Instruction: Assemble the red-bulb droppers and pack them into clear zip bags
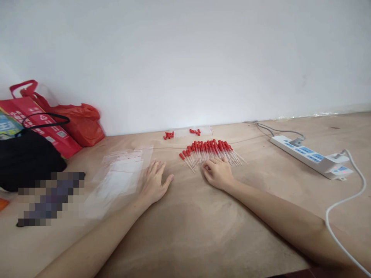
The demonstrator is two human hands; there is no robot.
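Note:
My left hand [155, 181] lies palm down with its fingers spread, at the right edge of a stack of clear zip bags [123, 170]. Just below a row of red-capped droppers [211, 148] rests my right hand [218, 172], its fingers curled and touching or nearly touching the clear stems; whether it holds anything is hidden. The droppers lie side by side, red ends toward the wall. Behind them, loose red caps [168, 135] sit beside a flat clear bag [207, 130] with a few more red caps on it.
A white power strip [311, 156] with plugs lies at the right, and a white cable [330, 204] curves over my right forearm. Red bags [78, 123] and a black cloth item [30, 160] stand at the left, near a blurred dark object [53, 199]. A wall rises behind.

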